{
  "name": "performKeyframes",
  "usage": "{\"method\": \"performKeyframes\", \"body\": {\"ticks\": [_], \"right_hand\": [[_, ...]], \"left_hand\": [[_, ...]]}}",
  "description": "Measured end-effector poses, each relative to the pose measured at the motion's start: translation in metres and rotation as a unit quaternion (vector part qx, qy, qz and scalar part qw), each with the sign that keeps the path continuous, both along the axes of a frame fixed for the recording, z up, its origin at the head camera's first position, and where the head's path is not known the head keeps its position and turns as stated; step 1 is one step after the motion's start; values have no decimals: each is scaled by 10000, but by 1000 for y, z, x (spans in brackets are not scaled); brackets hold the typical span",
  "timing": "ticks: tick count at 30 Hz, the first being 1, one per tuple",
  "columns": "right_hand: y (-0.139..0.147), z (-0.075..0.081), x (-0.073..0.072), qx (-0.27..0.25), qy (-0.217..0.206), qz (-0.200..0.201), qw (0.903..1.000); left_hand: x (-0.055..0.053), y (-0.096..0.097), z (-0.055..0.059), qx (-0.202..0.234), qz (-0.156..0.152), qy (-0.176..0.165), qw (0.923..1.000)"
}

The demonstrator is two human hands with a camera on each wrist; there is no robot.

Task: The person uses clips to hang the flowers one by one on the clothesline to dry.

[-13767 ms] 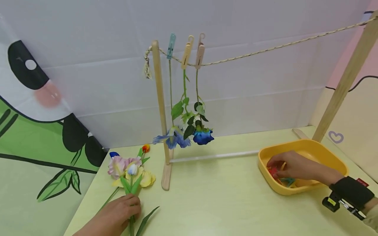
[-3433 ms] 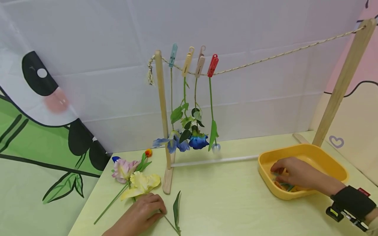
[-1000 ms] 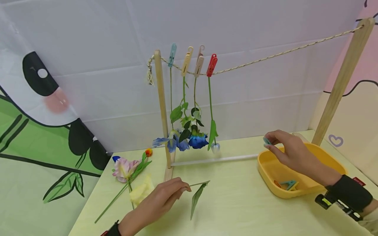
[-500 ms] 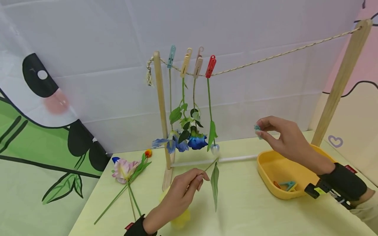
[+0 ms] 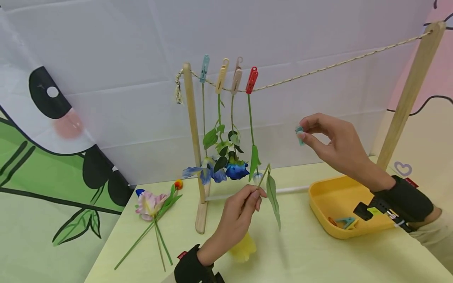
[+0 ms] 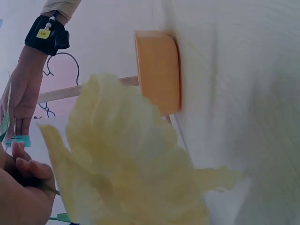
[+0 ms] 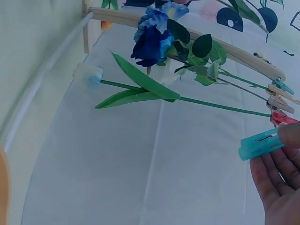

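Observation:
My left hand (image 5: 231, 220) pinches the stem of a yellow artificial flower (image 6: 126, 159). Its bloom hangs below the hand, close over the table, while the stem end and a long green leaf (image 5: 273, 198) point up and right. In my right hand (image 5: 341, 147), thumb and fingertips pinch a teal clothespin (image 7: 260, 144), raised above the tray and below the rope (image 5: 318, 72). Red (image 5: 252, 80), beige (image 5: 236, 81), yellow and teal clothespins hold flowers upside down on the rope. Among them are a blue rose (image 5: 237, 171) and a pale blue tulip (image 7: 89, 75).
A yellow tray (image 5: 318, 212) at the right holds a few clothespins (image 5: 345, 222). Wooden posts (image 5: 192, 129) carry the rope, with a white bar (image 5: 291, 190) low between them. At the left lie a pink flower (image 5: 150, 204) and an orange tulip (image 5: 178, 184).
The pale blue tulip, earlier in my left hand, now hangs by the red clothespin. My left hand has lifted the yellow flower rightward; my right hand has brought the teal clothespin up from the tray.

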State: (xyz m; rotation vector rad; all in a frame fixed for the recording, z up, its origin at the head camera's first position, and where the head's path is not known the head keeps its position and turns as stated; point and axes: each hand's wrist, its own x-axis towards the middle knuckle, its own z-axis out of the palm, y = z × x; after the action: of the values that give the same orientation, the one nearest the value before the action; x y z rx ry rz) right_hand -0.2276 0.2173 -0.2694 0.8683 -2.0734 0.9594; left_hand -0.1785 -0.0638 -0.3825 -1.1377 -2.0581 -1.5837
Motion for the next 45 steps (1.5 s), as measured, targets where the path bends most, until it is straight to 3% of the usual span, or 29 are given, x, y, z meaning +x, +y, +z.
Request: {"method": "performKeyframes", "body": {"ticks": [9,15,20,25,32,38,45], "right_hand": [[-15,27,-5,-873,-27,576,9945],[-21,50,-9,-1153,75,491,9921],[-25,66,-11,-1330,147,330,9905],[-27,77,-17,-1458,95,270,9889],[-32,90,-30,-1579,-76,331,9869],[-41,104,-39,-1727,-233,718,9821],[-49,117,-45,-1569,-274,751,9844]], "left_hand": [[-13,25,5,833,246,-77,9962],[-24,44,23,1243,42,-286,9918],[-30,58,42,1380,-130,-238,9901],[-37,66,50,1451,-138,-269,9890],[-49,69,56,1614,22,-264,9865],[-64,72,65,1768,267,-143,9838],[-80,76,71,1909,555,-220,9798]]}}
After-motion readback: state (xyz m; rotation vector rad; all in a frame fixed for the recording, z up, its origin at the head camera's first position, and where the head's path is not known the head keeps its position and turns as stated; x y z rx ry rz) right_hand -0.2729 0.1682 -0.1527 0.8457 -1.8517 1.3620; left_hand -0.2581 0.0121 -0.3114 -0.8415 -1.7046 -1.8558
